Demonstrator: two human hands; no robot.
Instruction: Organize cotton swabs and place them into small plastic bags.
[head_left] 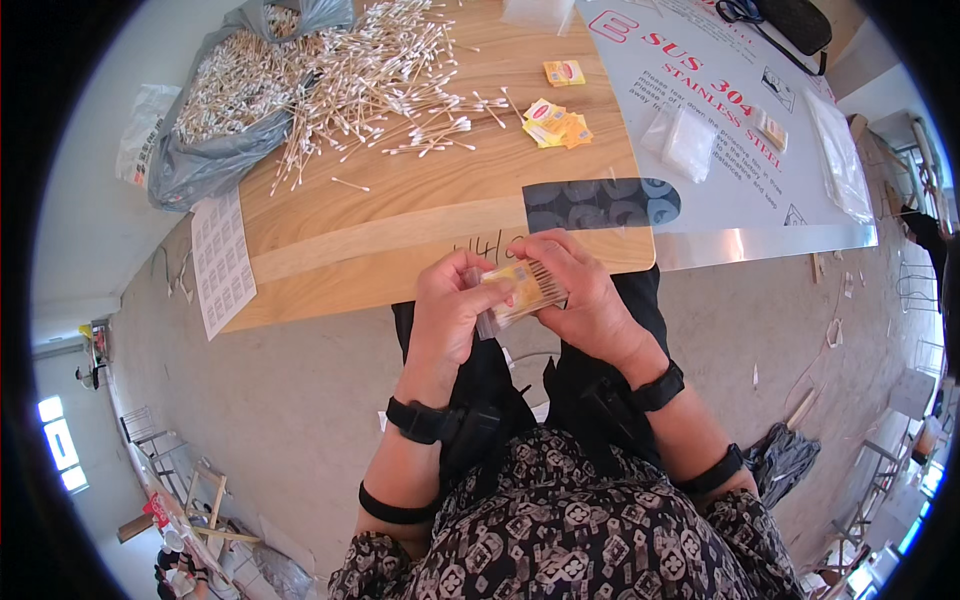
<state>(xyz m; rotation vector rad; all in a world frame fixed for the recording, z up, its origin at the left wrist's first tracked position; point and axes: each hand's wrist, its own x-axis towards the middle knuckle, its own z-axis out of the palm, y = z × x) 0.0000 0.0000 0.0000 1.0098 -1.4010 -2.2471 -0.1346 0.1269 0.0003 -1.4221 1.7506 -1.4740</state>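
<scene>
Both L hand (440, 305) & R hand (595, 305) have fingers (487, 297) pinched on clear pkt (488, 325) w/ swabs (545, 285), nr wooden table (345, 235).

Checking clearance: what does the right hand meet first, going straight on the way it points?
The right hand meets the clear packet of cotton swabs, which it touches; beyond, perhaps the left hand or the wooden tabletop, depth being unclear.
</scene>
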